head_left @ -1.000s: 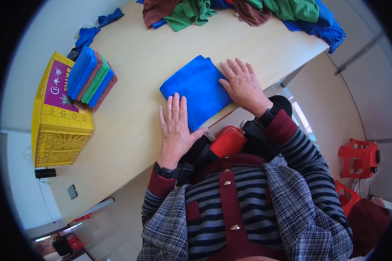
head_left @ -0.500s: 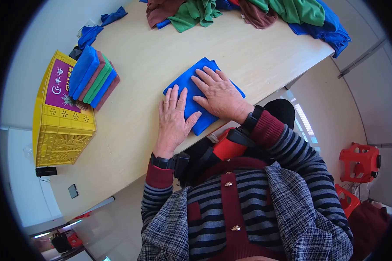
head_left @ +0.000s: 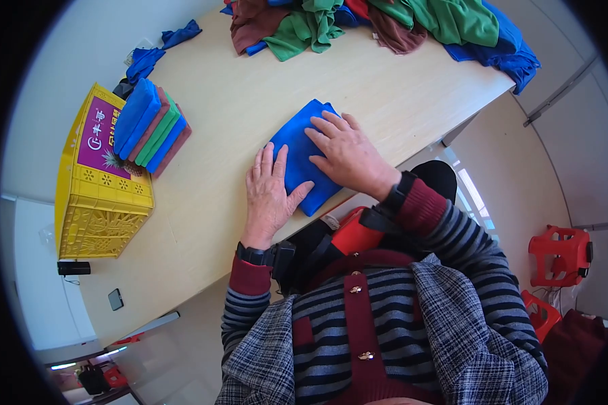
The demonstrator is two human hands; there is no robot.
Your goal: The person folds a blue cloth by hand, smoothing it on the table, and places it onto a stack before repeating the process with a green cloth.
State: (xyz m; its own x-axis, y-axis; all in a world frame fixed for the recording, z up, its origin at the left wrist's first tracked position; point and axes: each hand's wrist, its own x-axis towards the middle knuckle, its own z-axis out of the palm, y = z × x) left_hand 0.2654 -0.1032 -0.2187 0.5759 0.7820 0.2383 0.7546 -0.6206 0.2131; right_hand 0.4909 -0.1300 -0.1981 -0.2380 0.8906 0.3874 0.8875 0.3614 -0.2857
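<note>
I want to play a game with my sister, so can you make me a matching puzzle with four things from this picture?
Things:
1. crate
2. stools
3. cloth heap
4. single blue cloth

Clues:
A. under the right hand
B. yellow
C. on the far side of the table
D. red

Right pairs: 1-B, 2-D, 3-C, 4-A

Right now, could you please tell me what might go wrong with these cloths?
One corner of the blue cloth lies close to the near edge of the table, so a pull might drag it over. The right hand, spread across the cloth, could ruck its layers by sliding. Blue fabric in the loose pile overhangs the table's corner and may slip off.
</note>
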